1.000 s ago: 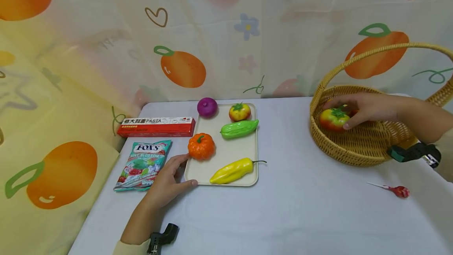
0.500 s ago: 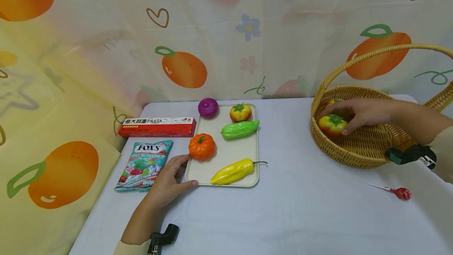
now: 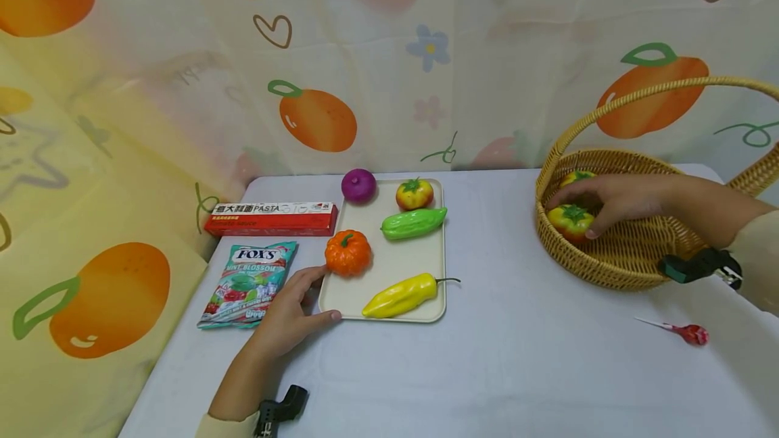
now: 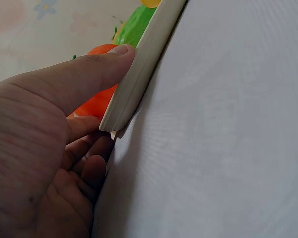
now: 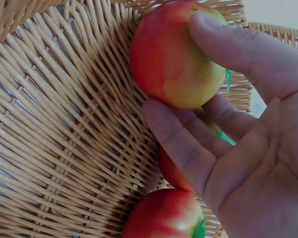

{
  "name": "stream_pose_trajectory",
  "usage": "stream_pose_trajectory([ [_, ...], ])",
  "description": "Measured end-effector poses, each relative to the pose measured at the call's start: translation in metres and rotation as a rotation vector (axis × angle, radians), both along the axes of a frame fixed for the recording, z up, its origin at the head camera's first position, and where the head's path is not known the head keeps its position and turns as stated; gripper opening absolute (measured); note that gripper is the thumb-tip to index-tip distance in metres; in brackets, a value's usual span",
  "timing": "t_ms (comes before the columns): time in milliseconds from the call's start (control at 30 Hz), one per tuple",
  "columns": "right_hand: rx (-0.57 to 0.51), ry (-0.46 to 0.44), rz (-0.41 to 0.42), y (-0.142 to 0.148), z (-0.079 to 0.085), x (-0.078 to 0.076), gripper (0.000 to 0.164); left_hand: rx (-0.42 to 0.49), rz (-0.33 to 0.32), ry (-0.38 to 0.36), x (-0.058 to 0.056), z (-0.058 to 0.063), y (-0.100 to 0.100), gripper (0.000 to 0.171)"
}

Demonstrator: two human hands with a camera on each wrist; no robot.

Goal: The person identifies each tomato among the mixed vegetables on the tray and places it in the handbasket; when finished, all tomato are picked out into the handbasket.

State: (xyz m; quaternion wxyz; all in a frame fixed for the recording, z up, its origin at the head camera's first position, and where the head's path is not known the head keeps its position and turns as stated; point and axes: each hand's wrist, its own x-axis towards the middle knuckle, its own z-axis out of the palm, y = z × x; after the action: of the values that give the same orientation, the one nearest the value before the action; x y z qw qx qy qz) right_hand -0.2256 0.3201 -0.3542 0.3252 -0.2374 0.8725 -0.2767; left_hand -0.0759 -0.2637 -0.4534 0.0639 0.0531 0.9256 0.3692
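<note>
In the right wrist view, my right hand [image 5: 248, 148] holds a red-and-yellow tomato [image 5: 176, 57] between its thumb and curled fingers. This tomato [image 3: 571, 222] is inside the wicker basket [image 3: 602, 272], by its left wall. Another tomato [image 3: 577, 177] lies behind it, partly covered by the hand. The right wrist view also shows a tomato [image 5: 164, 215] low against the wicker. My left hand [image 4: 35, 129] grips the near-left corner of the cream tray [image 4: 144, 74], thumb on the rim. On the tray are an orange pumpkin [image 3: 347, 253], a yellow pepper [image 3: 402, 295], a green bumpy gourd [image 3: 414, 223] and a tomato [image 3: 414, 194].
A purple onion [image 3: 358, 185] sits at the tray's far-left corner. Left of the tray lie a red pasta box [image 3: 270, 220] and a FOX'S candy bag [image 3: 246, 289]. A lollipop [image 3: 690, 334] lies in front of the basket. The basket's tall handle [image 3: 657, 92] arches above the right forearm.
My right hand has lowered the tomato slightly and brought it nearer within the basket, uncovering more of the tomato behind. The left hand and the tray have stayed put.
</note>
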Motion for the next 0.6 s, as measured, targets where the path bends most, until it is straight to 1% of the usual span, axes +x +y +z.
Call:
stream_pose_trajectory([
  [233,0.020,-0.020,-0.002,-0.0024,-0.0006,-0.0004,0.071,0.006,-0.005,-0.003,0.0001,0.0007,-0.0002,0.090],
  [600,0.015,0.023,0.027,-0.0021,0.0010,0.0012,0.070,0.013,-0.002,-0.006,0.0005,0.0015,-0.0002,0.089],
])
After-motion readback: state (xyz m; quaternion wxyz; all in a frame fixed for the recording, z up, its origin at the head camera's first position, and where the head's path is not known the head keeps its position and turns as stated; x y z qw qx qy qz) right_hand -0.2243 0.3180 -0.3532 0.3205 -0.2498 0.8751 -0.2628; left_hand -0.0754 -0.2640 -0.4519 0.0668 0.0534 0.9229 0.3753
